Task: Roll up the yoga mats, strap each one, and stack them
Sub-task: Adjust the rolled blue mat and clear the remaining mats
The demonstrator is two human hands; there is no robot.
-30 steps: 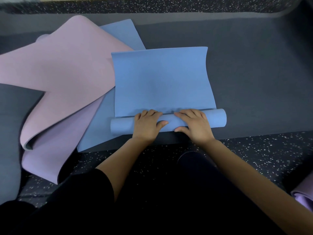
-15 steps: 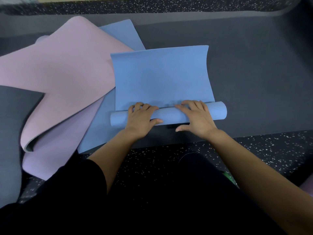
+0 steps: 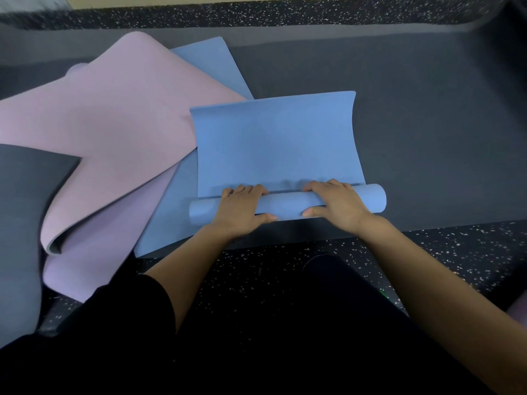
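The left hand [image 3: 242,208] and right hand [image 3: 338,205] each close their grip round the half-rolled blue foam yoga mat [image 3: 276,143]; a pink foam mat [image 3: 119,115] lies at ten o'clock.

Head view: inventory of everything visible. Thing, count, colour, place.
part-rolled blue mat: 1, blue, centre, roll at its near end
flat blue mat: 1, blue, left of centre, under the pink mat and the roll's left end
pink mat: 1, pink, left, folded over
large grey mat: 1, dark grey, centre to right, beneath the others
second grey mat: 1, dark grey, far left
floor: 1, black, speckled, near and far
hands: 2, left hand and right hand, gripping the roll
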